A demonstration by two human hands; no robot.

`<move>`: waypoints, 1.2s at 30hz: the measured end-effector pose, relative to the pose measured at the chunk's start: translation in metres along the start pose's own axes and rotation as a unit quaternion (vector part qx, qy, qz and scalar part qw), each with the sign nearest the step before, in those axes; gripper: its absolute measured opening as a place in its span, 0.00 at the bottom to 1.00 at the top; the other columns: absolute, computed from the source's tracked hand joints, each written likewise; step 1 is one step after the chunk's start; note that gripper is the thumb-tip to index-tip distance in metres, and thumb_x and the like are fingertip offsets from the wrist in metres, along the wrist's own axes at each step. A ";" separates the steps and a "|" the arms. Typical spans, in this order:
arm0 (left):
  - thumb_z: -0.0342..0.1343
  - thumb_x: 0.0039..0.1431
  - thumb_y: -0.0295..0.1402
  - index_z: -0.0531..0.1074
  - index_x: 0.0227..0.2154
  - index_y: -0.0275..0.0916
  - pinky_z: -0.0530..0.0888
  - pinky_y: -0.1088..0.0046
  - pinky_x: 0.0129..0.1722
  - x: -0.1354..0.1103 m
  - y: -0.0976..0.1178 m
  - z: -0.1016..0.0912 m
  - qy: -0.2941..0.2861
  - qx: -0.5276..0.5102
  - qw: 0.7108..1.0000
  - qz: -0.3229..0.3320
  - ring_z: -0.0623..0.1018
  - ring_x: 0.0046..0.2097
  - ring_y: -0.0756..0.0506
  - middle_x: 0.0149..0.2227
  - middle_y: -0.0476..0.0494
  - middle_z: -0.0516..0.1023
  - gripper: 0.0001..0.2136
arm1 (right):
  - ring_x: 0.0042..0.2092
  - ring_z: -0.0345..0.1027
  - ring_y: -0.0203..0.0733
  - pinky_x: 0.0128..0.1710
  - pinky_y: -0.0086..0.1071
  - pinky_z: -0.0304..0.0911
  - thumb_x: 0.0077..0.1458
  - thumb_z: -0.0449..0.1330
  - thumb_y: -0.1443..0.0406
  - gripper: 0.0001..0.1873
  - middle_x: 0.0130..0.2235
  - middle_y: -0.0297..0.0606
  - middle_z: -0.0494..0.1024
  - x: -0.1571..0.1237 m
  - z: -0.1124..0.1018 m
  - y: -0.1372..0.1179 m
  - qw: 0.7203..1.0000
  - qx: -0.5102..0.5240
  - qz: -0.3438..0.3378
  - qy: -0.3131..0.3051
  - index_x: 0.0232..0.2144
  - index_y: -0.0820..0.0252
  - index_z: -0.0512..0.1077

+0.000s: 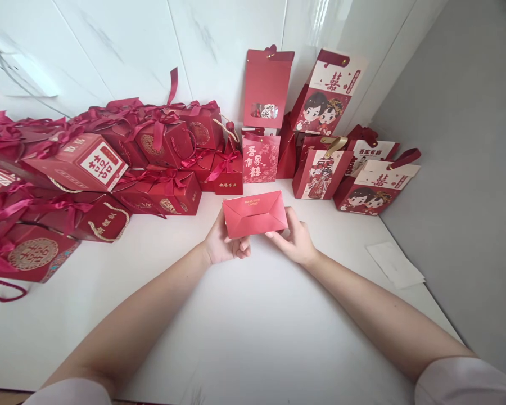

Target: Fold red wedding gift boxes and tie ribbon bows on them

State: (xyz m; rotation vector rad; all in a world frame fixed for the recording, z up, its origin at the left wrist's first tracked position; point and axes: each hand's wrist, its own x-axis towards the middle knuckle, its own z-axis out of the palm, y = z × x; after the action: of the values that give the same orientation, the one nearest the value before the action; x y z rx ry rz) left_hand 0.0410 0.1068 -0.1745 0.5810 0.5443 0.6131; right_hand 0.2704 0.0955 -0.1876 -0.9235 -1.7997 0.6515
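Note:
Between my hands a red paper gift box (255, 216) is held just above the white table, its folded bottom turned toward me with small gold print on one flap. My left hand (227, 243) grips the box at its left end, fingers curled underneath. At the right end, my right hand (296, 236) pinches it with the thumb along the lower edge. The far side of the box and most of the fingertips behind it are hidden.
Many ribbon-tied red boxes (156, 140) are piled along the left. Upright gift boxes (267, 87) stand against the tiled wall, with cartoon-couple boxes (369, 191) at the right. White papers (394, 264) lie near the grey partition (459, 169).

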 end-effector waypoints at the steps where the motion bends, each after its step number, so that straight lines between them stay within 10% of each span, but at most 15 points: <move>1: 0.42 0.55 0.68 0.63 0.13 0.39 0.72 0.70 0.21 0.000 -0.001 -0.001 0.029 -0.020 0.999 0.019 0.75 0.22 0.43 0.16 0.42 0.68 0.36 | 0.24 0.65 0.36 0.26 0.30 0.66 0.60 0.63 0.50 0.20 0.29 0.30 0.75 -0.001 0.001 0.000 1.000 -0.009 -0.007 -0.009 0.45 0.53 0.63; 7: 0.47 0.64 0.38 0.53 0.08 0.38 0.73 0.75 0.20 -0.001 0.004 0.008 0.101 -0.073 0.991 0.056 0.74 0.22 0.46 0.15 0.42 0.64 0.27 | 0.34 0.71 0.42 0.32 0.34 0.71 0.52 0.70 0.50 0.31 0.40 0.39 0.74 -0.001 0.009 0.001 0.990 -0.067 -0.080 0.099 0.51 0.55 0.63; 12: 0.46 0.63 0.32 0.49 0.07 0.38 0.72 0.79 0.18 0.003 0.007 0.013 0.127 -0.067 0.987 0.072 0.74 0.21 0.49 0.15 0.44 0.63 0.28 | 0.66 0.55 0.62 0.63 0.60 0.56 0.52 0.68 0.45 0.51 0.63 0.57 0.60 0.007 0.010 -0.004 0.962 -0.163 -0.159 0.149 0.67 0.57 0.49; 16: 0.46 0.63 0.32 0.49 0.06 0.38 0.71 0.78 0.16 0.005 0.004 0.014 0.136 -0.042 0.987 0.074 0.75 0.20 0.46 0.14 0.42 0.64 0.29 | 0.59 0.65 0.60 0.67 0.67 0.39 0.56 0.65 0.45 0.48 0.57 0.52 0.69 0.007 0.007 -0.005 0.965 -0.185 -0.157 0.100 0.68 0.55 0.48; 24: 0.47 0.62 0.31 0.53 0.06 0.38 0.72 0.77 0.17 0.006 0.001 0.016 0.137 -0.006 0.987 0.089 0.77 0.22 0.45 0.14 0.41 0.67 0.27 | 0.54 0.69 0.55 0.67 0.62 0.42 0.57 0.65 0.49 0.33 0.51 0.47 0.73 0.008 0.003 -0.007 0.967 -0.174 -0.170 0.078 0.58 0.54 0.60; 36: 0.49 0.64 0.34 0.52 0.06 0.39 0.74 0.76 0.21 0.010 -0.005 0.017 0.165 0.006 0.976 0.142 0.74 0.19 0.48 0.11 0.47 0.59 0.28 | 0.53 0.70 0.56 0.68 0.64 0.37 0.57 0.64 0.49 0.39 0.49 0.47 0.71 0.003 0.006 -0.020 0.934 -0.266 -0.209 0.110 0.63 0.56 0.56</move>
State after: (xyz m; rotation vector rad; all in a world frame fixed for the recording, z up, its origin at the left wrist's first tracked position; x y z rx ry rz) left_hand 0.0600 0.1040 -0.1688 0.5752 0.7845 0.9889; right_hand 0.2580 0.0863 -0.1730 -0.8709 -1.9138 -0.2191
